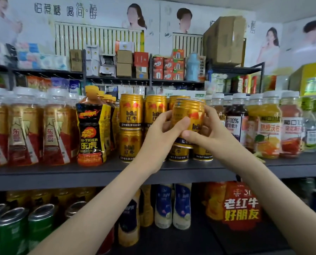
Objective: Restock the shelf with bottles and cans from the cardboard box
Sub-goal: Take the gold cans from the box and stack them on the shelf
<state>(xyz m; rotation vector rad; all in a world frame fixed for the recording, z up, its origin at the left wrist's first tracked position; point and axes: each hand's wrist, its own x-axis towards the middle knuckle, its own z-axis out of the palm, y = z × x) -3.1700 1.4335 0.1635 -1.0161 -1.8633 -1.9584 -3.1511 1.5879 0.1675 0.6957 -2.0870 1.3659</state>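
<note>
Tight around the held Red Bull can (188, 111): walled on the left by stacked cans (131, 111) and Hi-Tiger bottles (91, 126), on the right by a dark juice bottle (236, 120). Open overhead, above the can tops. Bare along the shelf (43, 174) front edge. Behind, seemingly more cans.

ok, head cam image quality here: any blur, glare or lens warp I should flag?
Head view: wide-angle warp bows the shelf; the gold can, gripped by left hand and right hand, is sharp enough to read; green cans at bottom left are soft; lighting even, mild sheen only, no hard glare.
</note>
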